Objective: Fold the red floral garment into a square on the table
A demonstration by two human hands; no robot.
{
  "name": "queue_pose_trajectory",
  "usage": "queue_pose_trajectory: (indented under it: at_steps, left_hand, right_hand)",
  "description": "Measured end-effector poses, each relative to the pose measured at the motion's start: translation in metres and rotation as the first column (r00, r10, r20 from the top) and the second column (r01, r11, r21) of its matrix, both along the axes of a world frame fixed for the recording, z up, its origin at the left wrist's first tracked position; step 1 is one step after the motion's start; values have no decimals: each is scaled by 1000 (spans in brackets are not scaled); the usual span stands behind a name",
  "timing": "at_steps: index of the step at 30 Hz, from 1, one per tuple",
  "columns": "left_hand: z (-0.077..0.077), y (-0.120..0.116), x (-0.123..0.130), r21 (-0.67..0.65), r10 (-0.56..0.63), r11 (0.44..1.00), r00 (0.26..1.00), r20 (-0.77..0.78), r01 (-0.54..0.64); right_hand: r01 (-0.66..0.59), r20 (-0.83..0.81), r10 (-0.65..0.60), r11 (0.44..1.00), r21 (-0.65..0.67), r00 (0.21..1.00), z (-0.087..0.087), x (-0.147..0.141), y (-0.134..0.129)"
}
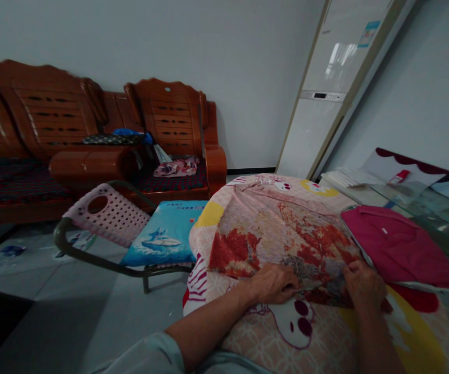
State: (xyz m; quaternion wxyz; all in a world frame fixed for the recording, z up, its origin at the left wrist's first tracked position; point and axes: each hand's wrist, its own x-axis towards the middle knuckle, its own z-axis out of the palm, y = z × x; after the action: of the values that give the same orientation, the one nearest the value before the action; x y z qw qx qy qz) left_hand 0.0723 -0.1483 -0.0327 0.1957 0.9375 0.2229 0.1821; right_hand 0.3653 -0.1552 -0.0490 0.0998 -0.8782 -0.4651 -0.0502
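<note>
A thin garment (271, 223) in pink and grey with rust-red patches lies spread over a round surface covered by a cartoon-print blanket (247, 332). My left hand (274, 283) rests at the garment's near edge, its fingers curled in on the fabric. My right hand (364, 285) pinches the cloth at the near right corner. To the right of the garment lies a folded magenta garment (403, 246), close to my right hand.
A pink woven chair (111, 215) with a blue cushion (165, 234) stands at the left. Behind it are wooden seats (53, 114). A tall white cabinet unit (317, 114) stands at the back. A glass table (434, 208) is at the right.
</note>
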Motion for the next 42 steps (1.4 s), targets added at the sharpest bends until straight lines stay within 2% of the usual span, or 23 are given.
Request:
queue_pose_trajectory:
  at_steps: [5, 7, 9, 11, 13, 16, 18, 19, 20, 23, 24, 26, 31, 35, 38, 42]
  left_hand:
    - [-4, 3, -2, -86, -36, 996, 999, 19, 38]
    - [-1, 8, -7, -120, 12, 993, 998, 62, -4]
    - [2, 18, -15, -132, 150, 982, 985, 85, -138]
    - [1, 32, -26, -106, 339, 938, 937, 91, -329]
    - [-6, 47, -37, -35, 465, 885, 880, 99, -464]
    - [-24, 65, -50, 83, 534, 840, 844, 55, -536]
    - [-35, 72, -54, 160, 543, 826, 839, 30, -541]
    - [-40, 73, -55, 191, 544, 822, 839, 19, -537]
    - [-43, 74, -55, 214, 545, 818, 838, 7, -533]
    - [-46, 74, -55, 247, 549, 814, 835, -33, -525]
    - [-46, 74, -55, 252, 549, 814, 834, -42, -523]
    - [-45, 73, -55, 262, 549, 814, 834, -51, -519]
    - [-42, 72, -54, 281, 544, 816, 835, -77, -506]
    - [-39, 71, -53, 275, 544, 819, 833, -97, -503]
    - [-38, 71, -53, 275, 546, 818, 832, -99, -505]
    - [-39, 72, -54, 281, 546, 817, 833, -90, -505]
  right_hand:
    - [-41, 5, 41, 998, -43, 999, -2, 1, 0]
    - [-30, 19, 29, 998, 47, 999, 3, -4, 1]
    - [-104, 47, 97, 979, 176, 994, 11, -17, 5]
    - [-292, 70, 284, 923, 250, 956, 18, -39, 8]
    - [-456, 42, 462, 849, 268, 886, 20, -69, 12]
    - [-667, -37, 687, 716, 207, 726, 14, -114, 18]
    - [-761, -47, 771, 635, 134, 636, 8, -130, 24]
    - [-763, -52, 769, 638, 101, 637, 6, -131, 28]
    - [-732, -55, 735, 678, 74, 675, 5, -127, 32]
    - [-488, -56, 489, 872, 22, 871, 8, -97, 43]
    - [-411, -55, 411, 912, 11, 910, 10, -84, 45]
    - [-334, -69, 336, 942, 29, 939, 14, -58, 41]
    - [-368, -174, 415, 896, 246, 893, 10, -20, -6]
    - [-501, -130, 566, 798, 337, 814, -8, -19, -47]
    - [-547, 0, 587, 754, 364, 809, -18, -27, -59]
    - [-535, 106, 545, 736, 415, 832, -22, -23, -59]
